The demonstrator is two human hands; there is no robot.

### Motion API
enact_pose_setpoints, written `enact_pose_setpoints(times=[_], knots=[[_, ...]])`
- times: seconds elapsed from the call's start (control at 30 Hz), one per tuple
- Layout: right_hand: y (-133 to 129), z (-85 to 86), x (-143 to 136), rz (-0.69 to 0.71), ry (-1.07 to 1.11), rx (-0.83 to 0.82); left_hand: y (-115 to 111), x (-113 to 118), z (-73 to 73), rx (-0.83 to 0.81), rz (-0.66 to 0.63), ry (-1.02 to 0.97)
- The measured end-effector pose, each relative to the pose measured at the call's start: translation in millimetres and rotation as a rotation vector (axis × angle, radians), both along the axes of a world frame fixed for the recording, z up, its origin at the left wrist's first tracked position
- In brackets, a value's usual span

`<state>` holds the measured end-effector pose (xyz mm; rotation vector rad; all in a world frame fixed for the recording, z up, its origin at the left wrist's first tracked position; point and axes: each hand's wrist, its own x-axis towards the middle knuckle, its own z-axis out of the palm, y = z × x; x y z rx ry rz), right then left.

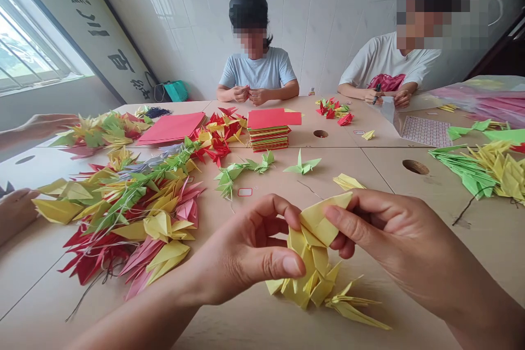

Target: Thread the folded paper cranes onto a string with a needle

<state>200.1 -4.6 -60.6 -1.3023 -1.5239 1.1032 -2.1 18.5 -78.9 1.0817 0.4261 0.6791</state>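
My left hand point(262, 251) and my right hand point(389, 235) hold a folded yellow paper crane point(319, 224) between them, low in the middle of the view. The left thumb and fingers pinch its left side, while the right thumb presses on the raised yellow flap. Just beneath hangs or lies a cluster of yellow paper cranes point(303, 287); whether it is joined to the held piece I cannot tell. Its pointed tips point(356, 309) spread over the table toward the lower right. Behind my fingers lies another yellow folded piece point(348, 181).
Strung cranes in several colours point(151, 213) heap up at left, near another person's hand point(18, 208). Green cranes point(302, 164) and a stack of coloured paper point(268, 136) stand ahead. Round holes point(415, 167) pierce the table point(410, 202). Two people point(258, 71) sit opposite.
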Motion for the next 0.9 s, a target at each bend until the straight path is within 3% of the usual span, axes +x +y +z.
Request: enact_pose_setpoints(times=[0.27, 0.4, 0.47, 0.6, 0.77, 0.9], knots=[[3.6, -3.8, 4.1, 0.057, 0.140, -0.119, -0.1, 4.3, 4.3, -0.127, 0.033, -0.002], [-0.2, -3.3, 3.1, 0.147, 0.256, -0.097, 3.4, 3.5, -1.0, -0.339, 0.083, -0.096], [-3.9, -2.1, 1.9, 0.110, 0.264, -0.027, 5.6, 1.2, -2.9, -0.482, 0.073, -0.169], [-11.6, -1.3, -1.7, -0.003, 0.154, 0.136, 7.4, -3.1, -1.9, -0.634, -0.004, -0.317], [-18.7, -6.4, -7.0, 0.000, 0.006, 0.199, 4.5, -1.2, 3.5, -0.622, -0.069, -0.365], [-25.5, -9.0, -11.2, -0.007, -0.246, 0.397, 3.1, 1.0, 5.8, -0.613, -0.089, -0.372]])
